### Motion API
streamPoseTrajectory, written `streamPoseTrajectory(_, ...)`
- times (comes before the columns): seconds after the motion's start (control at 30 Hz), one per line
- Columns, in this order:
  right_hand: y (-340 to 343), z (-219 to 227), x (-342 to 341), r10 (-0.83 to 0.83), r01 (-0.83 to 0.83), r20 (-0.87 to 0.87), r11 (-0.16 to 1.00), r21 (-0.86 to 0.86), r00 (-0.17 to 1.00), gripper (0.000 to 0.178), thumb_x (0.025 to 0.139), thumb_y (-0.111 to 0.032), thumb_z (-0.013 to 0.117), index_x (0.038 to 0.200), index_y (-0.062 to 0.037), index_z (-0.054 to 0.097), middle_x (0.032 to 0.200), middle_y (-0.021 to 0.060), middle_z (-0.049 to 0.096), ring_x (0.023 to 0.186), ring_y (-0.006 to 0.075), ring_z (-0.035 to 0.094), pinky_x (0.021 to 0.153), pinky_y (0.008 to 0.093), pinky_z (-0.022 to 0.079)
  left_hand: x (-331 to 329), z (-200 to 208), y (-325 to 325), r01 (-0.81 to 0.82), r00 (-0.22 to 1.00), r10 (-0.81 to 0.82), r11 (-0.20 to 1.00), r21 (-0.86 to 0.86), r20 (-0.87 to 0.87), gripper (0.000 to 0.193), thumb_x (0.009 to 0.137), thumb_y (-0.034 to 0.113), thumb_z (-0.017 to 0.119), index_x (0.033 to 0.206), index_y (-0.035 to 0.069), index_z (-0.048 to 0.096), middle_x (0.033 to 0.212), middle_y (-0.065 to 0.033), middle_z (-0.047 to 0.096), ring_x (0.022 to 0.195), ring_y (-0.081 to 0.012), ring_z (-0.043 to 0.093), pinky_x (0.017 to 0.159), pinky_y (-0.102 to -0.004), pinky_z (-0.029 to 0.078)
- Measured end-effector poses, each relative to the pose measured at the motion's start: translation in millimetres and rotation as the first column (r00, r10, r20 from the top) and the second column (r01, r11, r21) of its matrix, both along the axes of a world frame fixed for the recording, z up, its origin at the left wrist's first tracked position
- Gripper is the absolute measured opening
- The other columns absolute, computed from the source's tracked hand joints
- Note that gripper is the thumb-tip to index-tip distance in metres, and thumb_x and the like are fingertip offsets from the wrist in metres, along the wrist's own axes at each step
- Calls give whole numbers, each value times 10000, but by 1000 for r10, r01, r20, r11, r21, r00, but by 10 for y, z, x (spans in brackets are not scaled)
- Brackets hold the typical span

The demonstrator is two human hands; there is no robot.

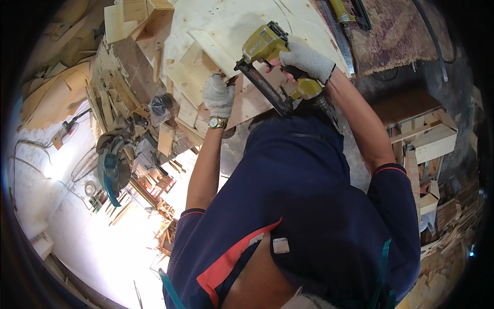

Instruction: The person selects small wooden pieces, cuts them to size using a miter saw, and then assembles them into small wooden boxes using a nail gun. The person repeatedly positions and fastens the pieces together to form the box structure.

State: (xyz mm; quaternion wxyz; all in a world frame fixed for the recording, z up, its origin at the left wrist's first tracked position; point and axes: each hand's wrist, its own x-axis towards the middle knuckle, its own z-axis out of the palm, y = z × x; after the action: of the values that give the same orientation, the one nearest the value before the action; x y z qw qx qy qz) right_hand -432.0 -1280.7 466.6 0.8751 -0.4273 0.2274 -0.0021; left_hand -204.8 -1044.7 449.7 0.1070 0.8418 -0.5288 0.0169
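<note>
My right hand (309, 59), in a white knit glove with some fingertips bare, is closed around the handle of a yellow-green nail gun (265, 45). The gun's long black magazine (265, 88) slants down toward me over the workbench. To its left, my left hand (218, 96), also gloved, has its fingers curled at the near end of a pale wooden board (212, 51). That board stands tilted against other flat wood pieces (188, 77). The left fingertips are partly hidden by the glove and the wood.
A large plywood sheet (226, 18) covers the bench. At the far right lie a metal ruler (342, 44) and a second nail gun (342, 10). Wood offcuts (110, 98) and a teal power tool (109, 172) are at left. A wooden frame (432, 136) stands at right.
</note>
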Motion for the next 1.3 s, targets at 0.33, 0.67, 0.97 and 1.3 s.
streamPoseTrajectory(0.33,112,-66,72,37,-34,-33,995,96,999,443,957,-117,699,1354,43,583,1018,166,779,477,85,575,434,233,509,-68,130,-66,48,995,-52,998,-49,-85,968,651,402,994,1420,43,529,1186,-125,707,1016,-303,708,840,-409,571)
streamPoseTrajectory(0.67,122,-117,71,34,-33,-6,996,84,999,454,967,-206,721,1327,39,594,1065,167,774,504,80,569,462,236,511,-60,106,-71,55,997,-58,997,-50,-56,1056,599,475,1008,1417,11,529,1181,-144,696,1034,-323,700,871,-416,577)
streamPoseTrajectory(0.97,-38,82,-44,-109,79,-187,984,-162,976,289,976,-182,730,1157,36,670,906,88,765,487,102,549,469,268,486,-80,185,-80,-19,994,19,1000,1,-111,1122,575,629,989,1395,9,538,1158,-163,687,1014,-321,694,852,-414,569)
streamPoseTrajectory(1.3,-165,384,51,-416,-582,-566,103,-807,712,467,965,-446,700,1028,17,710,924,250,749,893,409,739,757,511,575,-374,552,503,-97,992,69,948,-304,-101,710,766,478,927,1218,21,626,1169,-166,690,1015,-313,673,873,-428,551)
